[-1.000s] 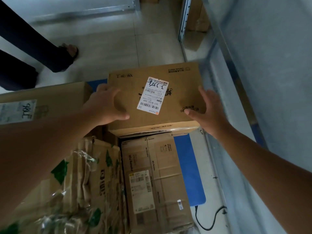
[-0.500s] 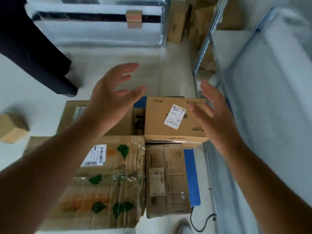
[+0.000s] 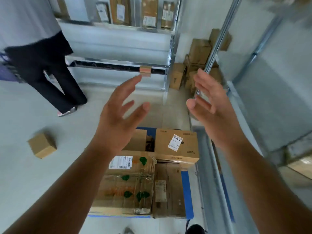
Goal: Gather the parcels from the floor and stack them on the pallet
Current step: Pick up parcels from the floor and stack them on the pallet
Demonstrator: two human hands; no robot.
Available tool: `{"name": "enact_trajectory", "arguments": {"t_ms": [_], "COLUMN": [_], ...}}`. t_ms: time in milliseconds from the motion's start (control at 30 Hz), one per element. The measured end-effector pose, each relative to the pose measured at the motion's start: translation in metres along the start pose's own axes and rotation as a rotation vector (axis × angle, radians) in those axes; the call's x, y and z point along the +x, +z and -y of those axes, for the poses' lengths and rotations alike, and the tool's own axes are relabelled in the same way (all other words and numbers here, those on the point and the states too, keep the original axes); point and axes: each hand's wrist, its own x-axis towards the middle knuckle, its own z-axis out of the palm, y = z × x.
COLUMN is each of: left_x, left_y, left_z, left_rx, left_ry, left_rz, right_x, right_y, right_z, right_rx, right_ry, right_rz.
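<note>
Cardboard parcels are stacked on the blue pallet (image 3: 187, 190) below me. A box with a white label (image 3: 176, 146) sits on top at the far right, over a long flat box (image 3: 168, 191). A large box with green leaf prints (image 3: 128, 184) fills the near left. My left hand (image 3: 118, 119) and my right hand (image 3: 211, 108) hover high above the stack with fingers spread, holding nothing. One small brown parcel (image 3: 42, 145) lies on the floor to the left.
A person in dark trousers (image 3: 50, 73) stands at the left. Metal shelving (image 3: 121, 39) with parcels runs along the back, and more boxes (image 3: 194, 65) are piled in the corner. A metal rack (image 3: 253, 98) borders the pallet on the right.
Both hands let go of the labelled box on the stack and rose clear of it. The view pulled up and back, revealing the shelves and the small parcel on the floor.
</note>
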Motion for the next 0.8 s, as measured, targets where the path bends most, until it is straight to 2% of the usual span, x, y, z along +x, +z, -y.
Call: {"name": "enact_trajectory", "arguments": {"t_ms": [233,400,567,800], "left_x": [-0.063,-0.116,-0.181,-0.292], "left_y": [-0.029,-0.024,-0.01,-0.045], "left_z": [-0.073,-0.128,-0.171,-0.216], "left_rx": [0.003,-0.002,0.059,0.179], "left_ry": [0.019,0.067,0.027,-0.014], "left_rz": [-0.141,-0.309,-0.438,-0.676], "right_x": [-0.031,-0.056,-0.081,-0.133], "right_y": [-0.013,-0.026,-0.041,0.011], "right_z": [0.069,0.097,0.114,0.157], "right_rx": [0.012,0.139,0.222,0.332], "right_ry": [-0.182,-0.285,-0.378,-0.465], "right_rz": [0.157,0.288,0.399,0.574]}}
